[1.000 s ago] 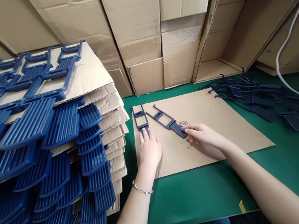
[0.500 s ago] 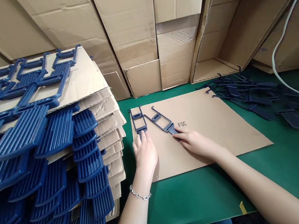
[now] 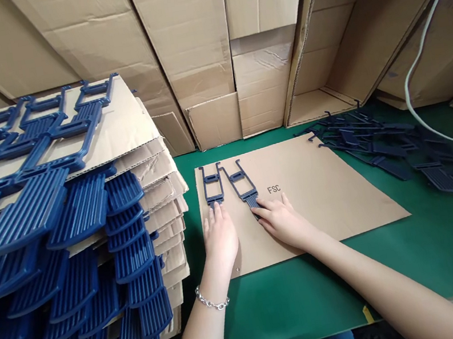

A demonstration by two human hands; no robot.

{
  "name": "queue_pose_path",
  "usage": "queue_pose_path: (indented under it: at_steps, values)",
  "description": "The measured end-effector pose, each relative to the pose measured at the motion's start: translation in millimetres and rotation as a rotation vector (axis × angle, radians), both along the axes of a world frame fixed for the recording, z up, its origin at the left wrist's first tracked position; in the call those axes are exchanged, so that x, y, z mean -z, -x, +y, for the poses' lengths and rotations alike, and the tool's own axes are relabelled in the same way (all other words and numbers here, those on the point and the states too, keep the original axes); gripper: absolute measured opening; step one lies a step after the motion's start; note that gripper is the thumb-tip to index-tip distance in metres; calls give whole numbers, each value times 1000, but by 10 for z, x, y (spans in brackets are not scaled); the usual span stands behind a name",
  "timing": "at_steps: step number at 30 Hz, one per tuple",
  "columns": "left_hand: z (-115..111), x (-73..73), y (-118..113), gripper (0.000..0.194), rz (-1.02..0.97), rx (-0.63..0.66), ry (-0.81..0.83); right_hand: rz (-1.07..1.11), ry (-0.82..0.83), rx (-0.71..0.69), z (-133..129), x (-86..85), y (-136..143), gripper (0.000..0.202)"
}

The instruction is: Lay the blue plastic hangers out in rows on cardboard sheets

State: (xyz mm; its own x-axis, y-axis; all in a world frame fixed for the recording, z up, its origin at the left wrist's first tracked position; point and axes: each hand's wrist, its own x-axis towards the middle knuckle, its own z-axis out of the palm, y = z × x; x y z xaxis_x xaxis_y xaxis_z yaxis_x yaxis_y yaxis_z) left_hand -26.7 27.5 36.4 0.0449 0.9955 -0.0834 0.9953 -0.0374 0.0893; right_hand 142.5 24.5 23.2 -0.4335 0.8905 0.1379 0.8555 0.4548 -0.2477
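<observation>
My left hand flat, fingers straight over ribbed end of navy rectangular plastic frame, mid-picture; right hand on slanted navy twin, grip hidden, can't tell. Probably light, stiff; grab ribbed ends.

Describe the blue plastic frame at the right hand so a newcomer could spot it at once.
Right of the layered cardboard stack, find the single cardboard sheet marked FSC on the green tabletop. Near its left side lie two blue frames; take the frame whose ribbed tab the right hand touches. It slants, while its neighbour under the left hand lies nearly straight.
</observation>
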Motion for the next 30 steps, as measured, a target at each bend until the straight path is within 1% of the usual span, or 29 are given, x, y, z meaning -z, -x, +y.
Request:
queue_pose_path:
  at_steps: [4, 8, 12, 15, 17, 19, 21, 22, 24, 25, 26, 27, 28, 30]
  values:
    - [27, 61, 5, 53, -34, 4, 0, 15, -18, -8, 26, 30, 107, 34]
    - [52, 79, -10, 51, -65, -5, -9, 30, -52, -7, 97, 33, 178, 33]
    - [60, 72, -26, 52, -89, -15, -20, 71, -10, -16, 138, 41, 210, 35]
    - [55, 68, -23, 54, -97, -12, -30, 127, 66, -73, 175, 34, 168, 45]
    - [50, 64, -11, 54, -98, -8, -31, 141, 54, -127, 256, -11, 41, 52]
    - [45, 57, 3, 54, -100, -4, -26, 98, -34, -101, 405, -98, -222, 51]
    - [37, 44, 12, 54, -106, 0, -16, -4, -131, 53, 606, -212, -628, 48]
    - [32, 36, 14, 54, -115, -2, -18, -57, -165, 162, 714, -269, -871, 49]
    - [17, 17, 13, 55, -139, -3, -62, -126, -194, 418, 916, -359, -1378, 59]
    - [8, 6, 10, 56, -150, 1, -104, -137, -181, 537, 1002, -386, -1616, 67]
    - [0, -5, 7, 57, -159, 10, -152, -134, -138, 623, 1076, -397, -1829, 78]
    - [-7, -15, 2, 58, -164, 23, -196, -108, -95, 663, 1137, -391, -2011, 81]
    - [-13, -24, -3, 59, -166, 35, -227, -75, -56, 673, 1188, -372, -2158, 80]
    - [-21, -40, -14, 59, -173, 47, -242, -10, -18, 687, 1266, -301, -2350, 69]
